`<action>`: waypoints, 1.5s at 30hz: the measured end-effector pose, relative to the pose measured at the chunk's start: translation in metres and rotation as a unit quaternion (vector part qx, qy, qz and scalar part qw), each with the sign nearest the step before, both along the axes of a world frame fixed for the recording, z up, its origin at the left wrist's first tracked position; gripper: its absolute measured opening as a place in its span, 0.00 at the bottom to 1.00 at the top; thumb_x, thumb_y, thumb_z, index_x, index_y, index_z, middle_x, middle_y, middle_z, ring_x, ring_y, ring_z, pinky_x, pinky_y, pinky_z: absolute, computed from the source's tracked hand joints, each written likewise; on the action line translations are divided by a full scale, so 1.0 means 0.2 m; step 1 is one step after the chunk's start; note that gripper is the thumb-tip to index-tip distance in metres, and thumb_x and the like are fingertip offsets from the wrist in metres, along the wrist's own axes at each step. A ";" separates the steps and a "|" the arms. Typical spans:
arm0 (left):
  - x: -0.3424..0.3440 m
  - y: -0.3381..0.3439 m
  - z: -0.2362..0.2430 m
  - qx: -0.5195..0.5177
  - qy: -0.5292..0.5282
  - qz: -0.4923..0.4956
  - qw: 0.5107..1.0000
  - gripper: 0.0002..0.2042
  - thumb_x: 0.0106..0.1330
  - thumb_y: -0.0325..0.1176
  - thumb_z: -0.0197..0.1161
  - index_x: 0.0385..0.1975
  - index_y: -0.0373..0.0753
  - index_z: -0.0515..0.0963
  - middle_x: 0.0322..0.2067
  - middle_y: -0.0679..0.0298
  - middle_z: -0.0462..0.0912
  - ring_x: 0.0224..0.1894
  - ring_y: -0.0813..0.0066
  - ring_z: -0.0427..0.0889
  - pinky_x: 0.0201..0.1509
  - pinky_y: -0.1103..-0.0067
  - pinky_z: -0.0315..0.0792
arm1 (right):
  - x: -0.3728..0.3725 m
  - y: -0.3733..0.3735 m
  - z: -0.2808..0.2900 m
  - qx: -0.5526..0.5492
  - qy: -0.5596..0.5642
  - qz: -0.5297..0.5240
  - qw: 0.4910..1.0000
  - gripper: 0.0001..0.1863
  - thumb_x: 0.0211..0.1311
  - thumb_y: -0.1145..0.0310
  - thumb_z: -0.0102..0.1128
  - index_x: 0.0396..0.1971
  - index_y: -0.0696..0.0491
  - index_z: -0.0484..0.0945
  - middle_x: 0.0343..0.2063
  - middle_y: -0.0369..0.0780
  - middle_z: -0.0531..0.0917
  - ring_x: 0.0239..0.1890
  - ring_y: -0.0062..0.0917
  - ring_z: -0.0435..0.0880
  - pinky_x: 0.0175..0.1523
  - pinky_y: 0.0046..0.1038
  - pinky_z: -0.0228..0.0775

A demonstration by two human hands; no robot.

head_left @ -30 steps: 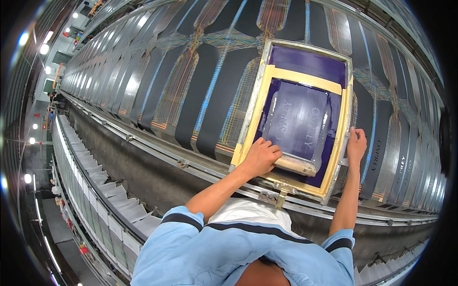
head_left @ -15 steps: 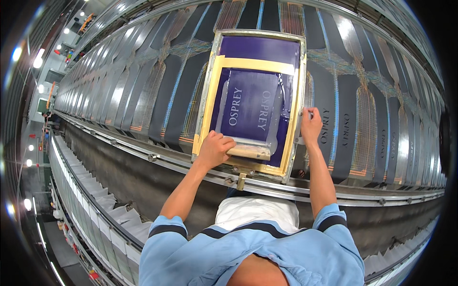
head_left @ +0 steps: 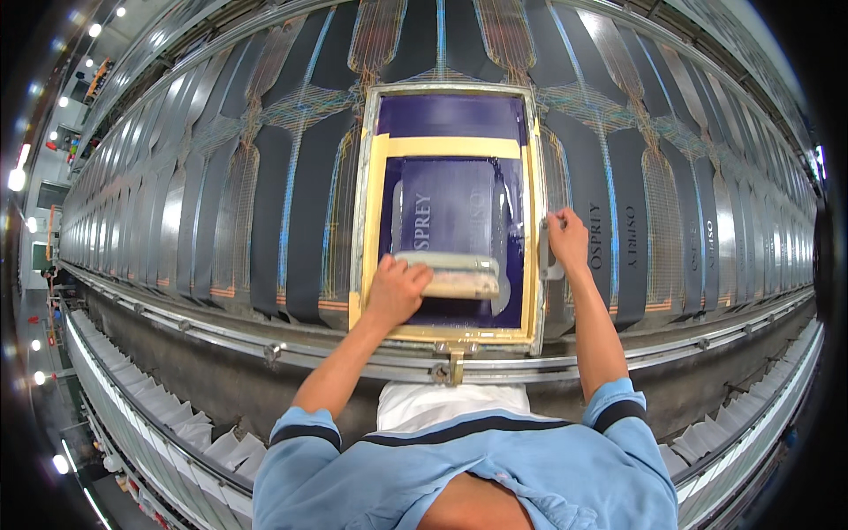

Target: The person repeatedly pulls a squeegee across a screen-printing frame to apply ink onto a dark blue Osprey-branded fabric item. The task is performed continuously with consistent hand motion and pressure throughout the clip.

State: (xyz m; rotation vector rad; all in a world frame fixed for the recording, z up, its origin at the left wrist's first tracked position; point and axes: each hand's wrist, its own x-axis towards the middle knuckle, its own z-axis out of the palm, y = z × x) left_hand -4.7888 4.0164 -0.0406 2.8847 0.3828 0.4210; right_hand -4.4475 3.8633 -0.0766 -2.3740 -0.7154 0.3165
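A screen-printing frame (head_left: 360,208) with yellow tape (head_left: 452,145) around a dark purple ink area (head_left: 450,115) sits on dark, patterned printed pieces. My left hand (head_left: 397,291) is closed around the left end of a squeegee (head_left: 459,284) with a pale wooden handle, lying crosswise in the lower part of the ink. My right hand (head_left: 571,237) has its fingers curled on a metal bracket (head_left: 553,265) at the frame's right side. Pale lettering shows on the screen, partly blurred under wet ink.
Rows of printed pieces (head_left: 291,194) run left and right along the long table. A metal rail (head_left: 671,344) edges the near side, with a clamp (head_left: 456,362) below the frame. Stacked white sheets (head_left: 177,397) line a rack behind me; ceiling lights show at far left.
The view has turned, so the frame appears further left than a second ago. The squeegee, still in my left hand, sits slightly higher within the frame than before.
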 end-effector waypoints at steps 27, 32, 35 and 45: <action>0.03 0.03 0.06 -0.113 0.072 0.015 0.991 0.18 0.40 0.31 0.79 0.36 0.47 0.86 0.35 0.69 0.87 0.34 0.67 0.81 0.45 0.69 0.69 | -0.60 0.03 0.30 -0.088 -0.115 0.443 0.885 0.23 0.38 0.69 0.80 0.40 0.51 0.86 0.33 0.40 0.86 0.42 0.35 0.83 0.56 0.35 0.69; 0.05 0.05 0.09 -0.107 0.077 0.004 0.991 0.19 0.42 0.32 0.79 0.38 0.46 0.86 0.37 0.69 0.88 0.35 0.68 0.82 0.46 0.69 0.68 | -0.59 0.02 0.32 -0.083 -0.101 0.444 0.886 0.20 0.43 0.67 0.80 0.40 0.50 0.86 0.33 0.40 0.87 0.43 0.35 0.83 0.54 0.36 0.70; 0.34 0.37 0.09 -0.059 0.088 0.005 0.994 0.15 0.47 0.35 0.77 0.37 0.46 0.87 0.34 0.67 0.88 0.35 0.67 0.84 0.47 0.69 0.68 | -0.33 0.32 0.33 -0.093 -0.153 0.429 0.886 0.18 0.46 0.64 0.80 0.38 0.50 0.86 0.31 0.41 0.87 0.39 0.37 0.84 0.51 0.39 0.72; 0.89 1.02 0.06 -0.081 0.098 0.041 0.991 0.15 0.49 0.44 0.78 0.37 0.47 0.90 0.31 0.62 0.89 0.38 0.59 0.87 0.51 0.64 0.74 | 0.18 0.99 0.24 -0.115 -0.061 0.379 0.916 0.17 0.51 0.59 0.77 0.39 0.51 0.88 0.32 0.49 0.88 0.40 0.46 0.88 0.48 0.44 0.80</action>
